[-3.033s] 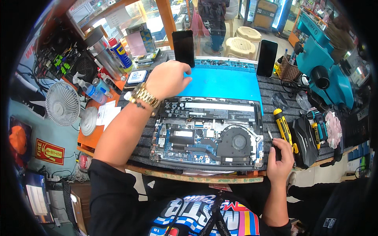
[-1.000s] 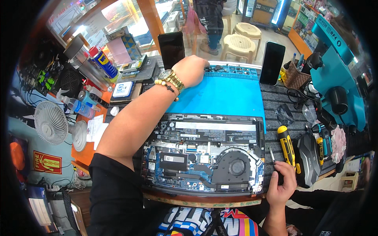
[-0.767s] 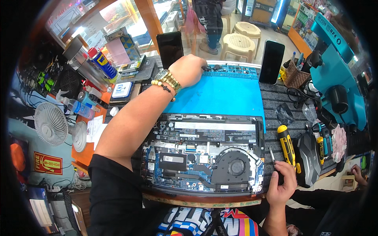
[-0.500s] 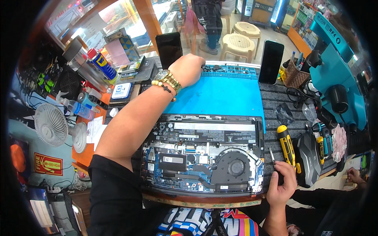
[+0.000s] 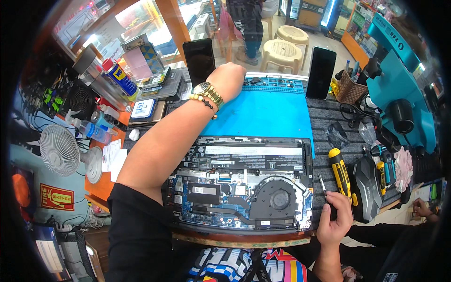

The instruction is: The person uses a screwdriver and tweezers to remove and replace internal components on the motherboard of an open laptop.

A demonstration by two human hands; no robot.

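Note:
An opened laptop point(image 5: 244, 192) lies before me with its battery point(image 5: 253, 157), circuit board and round fan point(image 5: 280, 199) exposed. Beyond it my left arm stretches to the far edge of a blue repair mat point(image 5: 263, 113). There my left hand point(image 5: 228, 81), with a gold watch point(image 5: 209, 94) at the wrist, is beside the mat's small-parts compartments point(image 5: 277, 83); its fingers are turned away and hidden. At the laptop's right side, my right hand point(image 5: 335, 217) is closed on metal tweezers point(image 5: 322, 184), whose thin tip points away from me.
Right of the laptop lie a yellow-black screwdriver point(image 5: 340, 173) and a dark computer mouse point(image 5: 368, 190). Two phones point(image 5: 321, 73) stand upright behind the mat. A teal microscope stand point(image 5: 399, 89) rises at right; a white fan point(image 5: 60, 149) and a spray can point(image 5: 119, 77) are at left. Another person's hand point(image 5: 423, 207) shows far right.
My left hand has shifted slightly to the right along the mat's far edge. The view has moved a little; my right hand keeps its hold on the tweezers beside the laptop.

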